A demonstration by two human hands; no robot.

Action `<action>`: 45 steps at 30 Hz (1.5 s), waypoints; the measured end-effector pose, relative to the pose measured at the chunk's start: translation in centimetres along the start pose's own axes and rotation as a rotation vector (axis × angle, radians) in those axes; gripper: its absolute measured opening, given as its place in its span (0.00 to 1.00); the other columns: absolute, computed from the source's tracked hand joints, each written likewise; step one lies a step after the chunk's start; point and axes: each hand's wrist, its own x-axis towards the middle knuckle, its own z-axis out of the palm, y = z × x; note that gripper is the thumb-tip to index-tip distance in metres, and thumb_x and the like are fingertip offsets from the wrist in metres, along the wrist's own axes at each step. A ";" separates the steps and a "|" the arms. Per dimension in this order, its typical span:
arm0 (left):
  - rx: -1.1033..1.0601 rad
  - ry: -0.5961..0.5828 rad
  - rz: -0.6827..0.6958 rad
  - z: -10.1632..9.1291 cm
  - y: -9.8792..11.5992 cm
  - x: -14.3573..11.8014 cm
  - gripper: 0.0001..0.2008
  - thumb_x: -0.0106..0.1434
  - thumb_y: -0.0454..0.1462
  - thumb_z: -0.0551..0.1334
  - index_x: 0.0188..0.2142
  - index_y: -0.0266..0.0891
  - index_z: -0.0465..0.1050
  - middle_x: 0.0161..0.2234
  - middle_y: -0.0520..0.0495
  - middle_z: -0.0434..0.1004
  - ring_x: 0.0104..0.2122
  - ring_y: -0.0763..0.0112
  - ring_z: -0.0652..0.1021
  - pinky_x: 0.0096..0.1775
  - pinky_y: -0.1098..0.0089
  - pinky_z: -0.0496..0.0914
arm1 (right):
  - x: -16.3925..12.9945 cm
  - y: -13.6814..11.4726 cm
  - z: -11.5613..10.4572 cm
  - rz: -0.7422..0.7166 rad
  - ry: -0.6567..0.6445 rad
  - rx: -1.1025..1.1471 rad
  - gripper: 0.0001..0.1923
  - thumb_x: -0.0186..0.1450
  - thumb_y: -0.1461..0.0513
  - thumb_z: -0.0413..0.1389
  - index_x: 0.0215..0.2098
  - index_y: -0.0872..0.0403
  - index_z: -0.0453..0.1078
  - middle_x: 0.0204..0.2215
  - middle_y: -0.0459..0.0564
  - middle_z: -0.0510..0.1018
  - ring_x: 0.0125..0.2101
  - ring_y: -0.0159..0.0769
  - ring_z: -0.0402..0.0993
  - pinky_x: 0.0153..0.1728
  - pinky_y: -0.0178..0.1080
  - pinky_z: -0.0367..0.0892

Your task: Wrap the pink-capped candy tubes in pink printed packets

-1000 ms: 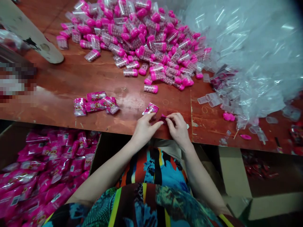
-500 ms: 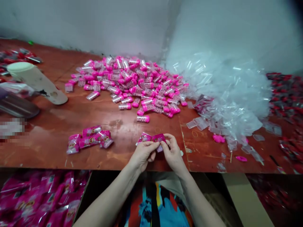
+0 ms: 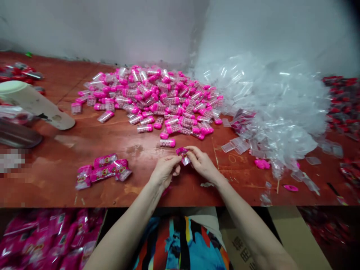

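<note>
Between my hands is a small pink printed plastic packet (image 3: 182, 153) with a shiny clear end, held just above the table. My left hand (image 3: 165, 170) pinches its left edge between thumb and fingertips. At the other edge, the thumb and fingers of my right hand (image 3: 201, 163) grip it. Part of another pink piece (image 3: 166, 190) shows below my left wrist, mostly hidden. A capped clear tube of pink beads (image 3: 167, 143) lies just beyond my fingers. Several filled pink packets (image 3: 104, 170) lie together to the left.
Behind my hands rises a heap of pink-capped tubes (image 3: 157, 93). Clear plastic sleeves (image 3: 270, 101) are piled on the right, with red items (image 3: 344, 105) past them. A white tumbler (image 3: 39, 107) lies at the left. Below the table edge, pink packets (image 3: 50, 240) fill a container.
Both hands have lifted the packet slightly away from me, and it is now tilted with its clear end showing. The packet once beside my left fingers is now mostly hidden. The view has shifted slightly.
</note>
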 end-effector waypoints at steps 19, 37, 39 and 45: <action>-0.132 0.322 0.214 -4.6 1.6 -2.0 0.23 0.46 0.44 0.90 0.27 0.36 0.82 0.26 0.50 0.79 0.25 0.74 0.74 0.29 0.73 0.66 | 5.0 -0.5 2.5 -0.262 -0.146 -0.480 0.16 0.73 0.60 0.70 0.58 0.51 0.87 0.47 0.57 0.82 0.51 0.54 0.77 0.59 0.56 0.74; -0.371 -0.051 -0.089 0.5 -0.9 -3.7 0.07 0.63 0.32 0.83 0.34 0.33 0.88 0.34 0.41 0.86 0.33 0.68 0.80 0.31 0.72 0.75 | -5.5 -1.5 3.0 0.203 0.283 0.413 0.24 0.72 0.40 0.68 0.50 0.49 0.82 0.48 0.53 0.89 0.50 0.47 0.85 0.55 0.47 0.82; -0.352 -0.047 -0.080 1.0 -1.4 -3.8 0.06 0.64 0.31 0.81 0.33 0.34 0.88 0.32 0.43 0.85 0.32 0.69 0.80 0.32 0.71 0.75 | -5.8 -1.6 3.1 0.170 0.240 0.392 0.24 0.71 0.41 0.69 0.53 0.49 0.82 0.50 0.53 0.89 0.51 0.47 0.85 0.56 0.48 0.82; -0.149 -0.171 0.002 0.5 -2.6 -3.9 0.15 0.56 0.40 0.87 0.26 0.36 0.86 0.28 0.44 0.82 0.28 0.69 0.77 0.32 0.68 0.71 | -5.6 -2.0 2.3 0.309 0.103 0.556 0.28 0.63 0.45 0.77 0.55 0.47 0.80 0.44 0.50 0.89 0.40 0.44 0.84 0.40 0.44 0.82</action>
